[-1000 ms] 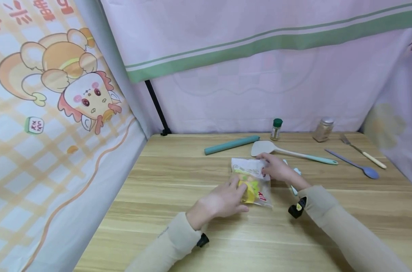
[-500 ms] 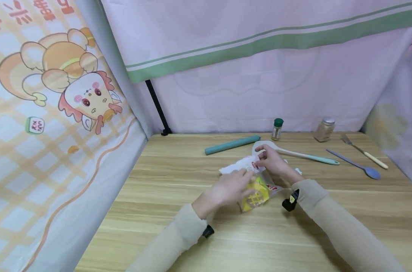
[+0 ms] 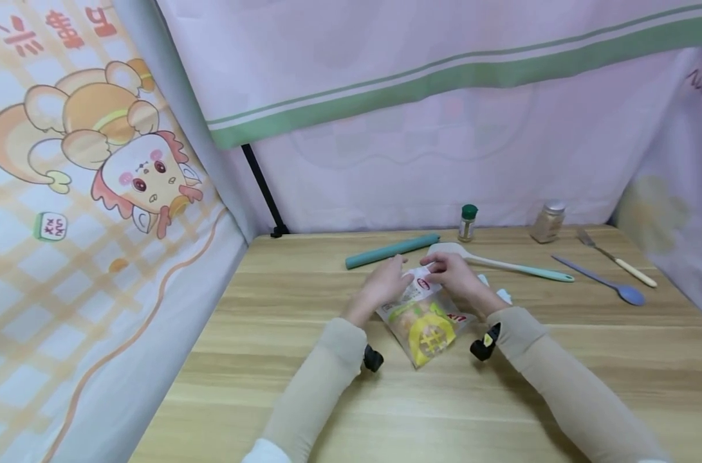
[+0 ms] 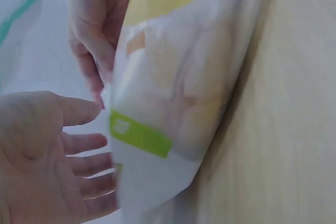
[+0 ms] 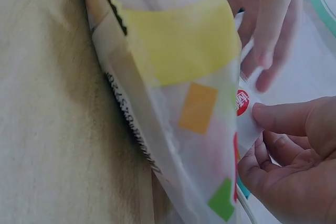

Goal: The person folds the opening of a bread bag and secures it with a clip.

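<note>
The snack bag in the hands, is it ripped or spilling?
No tear or spill shows. The snack bag looks whole, its lower end on the table. The right hand pinches its top edge; the left hand is at that edge with fingers loosely spread. The bag is crinkled, nothing more.

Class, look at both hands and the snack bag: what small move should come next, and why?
Probably the left hand should pinch the bag's top edge opposite the right hand. The right hand already pinches the top of the snack bag, held up off the table, while the left hand's fingers are open beside it.
</note>
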`<move>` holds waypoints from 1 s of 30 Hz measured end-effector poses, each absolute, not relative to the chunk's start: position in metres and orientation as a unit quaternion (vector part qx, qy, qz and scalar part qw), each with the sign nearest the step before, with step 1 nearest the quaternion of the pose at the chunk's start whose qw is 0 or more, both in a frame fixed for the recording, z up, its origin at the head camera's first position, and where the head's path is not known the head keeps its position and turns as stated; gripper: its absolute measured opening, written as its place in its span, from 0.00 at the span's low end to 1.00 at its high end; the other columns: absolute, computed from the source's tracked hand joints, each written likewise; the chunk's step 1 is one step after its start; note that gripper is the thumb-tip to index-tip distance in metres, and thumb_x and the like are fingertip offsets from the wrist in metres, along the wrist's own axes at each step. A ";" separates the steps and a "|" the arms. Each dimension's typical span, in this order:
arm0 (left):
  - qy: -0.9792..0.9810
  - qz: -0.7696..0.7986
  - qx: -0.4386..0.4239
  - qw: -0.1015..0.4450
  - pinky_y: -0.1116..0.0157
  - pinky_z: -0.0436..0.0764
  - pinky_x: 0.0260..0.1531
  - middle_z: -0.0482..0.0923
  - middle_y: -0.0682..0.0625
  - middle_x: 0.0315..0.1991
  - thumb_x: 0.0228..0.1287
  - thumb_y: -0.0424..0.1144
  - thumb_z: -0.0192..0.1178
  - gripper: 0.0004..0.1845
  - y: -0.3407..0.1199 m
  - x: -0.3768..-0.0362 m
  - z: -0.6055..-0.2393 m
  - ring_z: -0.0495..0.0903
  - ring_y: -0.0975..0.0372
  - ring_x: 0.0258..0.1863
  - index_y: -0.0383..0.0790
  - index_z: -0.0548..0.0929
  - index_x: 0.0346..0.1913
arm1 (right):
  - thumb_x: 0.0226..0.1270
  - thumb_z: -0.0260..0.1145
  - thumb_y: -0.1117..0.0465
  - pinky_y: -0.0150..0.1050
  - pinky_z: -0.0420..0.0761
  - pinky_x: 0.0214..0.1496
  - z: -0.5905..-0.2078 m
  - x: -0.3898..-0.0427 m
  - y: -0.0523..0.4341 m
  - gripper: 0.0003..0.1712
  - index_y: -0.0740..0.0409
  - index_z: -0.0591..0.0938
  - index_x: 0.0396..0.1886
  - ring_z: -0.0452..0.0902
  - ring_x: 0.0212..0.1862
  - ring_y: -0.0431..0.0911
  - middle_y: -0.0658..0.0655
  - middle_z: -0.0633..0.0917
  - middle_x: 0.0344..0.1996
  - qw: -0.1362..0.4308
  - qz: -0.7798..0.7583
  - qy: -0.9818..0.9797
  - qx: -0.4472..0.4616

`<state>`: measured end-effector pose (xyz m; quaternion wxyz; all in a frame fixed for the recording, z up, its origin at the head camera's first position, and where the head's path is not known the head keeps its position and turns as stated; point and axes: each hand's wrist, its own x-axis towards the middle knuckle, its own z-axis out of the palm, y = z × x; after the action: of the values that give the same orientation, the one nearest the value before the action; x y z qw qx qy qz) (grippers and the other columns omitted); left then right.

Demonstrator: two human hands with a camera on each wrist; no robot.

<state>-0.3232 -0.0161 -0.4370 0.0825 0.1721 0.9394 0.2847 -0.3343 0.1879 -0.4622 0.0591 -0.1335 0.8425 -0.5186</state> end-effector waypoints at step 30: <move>0.884 0.446 0.142 -0.014 0.66 0.78 0.42 0.89 0.47 0.39 0.70 0.34 0.68 0.02 -0.023 -0.340 -0.463 0.81 0.63 0.37 0.41 0.89 0.42 | 0.75 0.67 0.67 0.33 0.81 0.45 -0.466 -0.330 0.179 0.05 0.65 0.84 0.44 0.89 0.49 0.53 0.67 0.89 0.49 -0.014 -0.516 0.847 -0.128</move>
<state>-0.3403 -0.0230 -0.4634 -0.0140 0.1420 0.8838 0.4457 -0.3297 0.1788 -0.4665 -0.0138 -0.1278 0.8471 -0.5157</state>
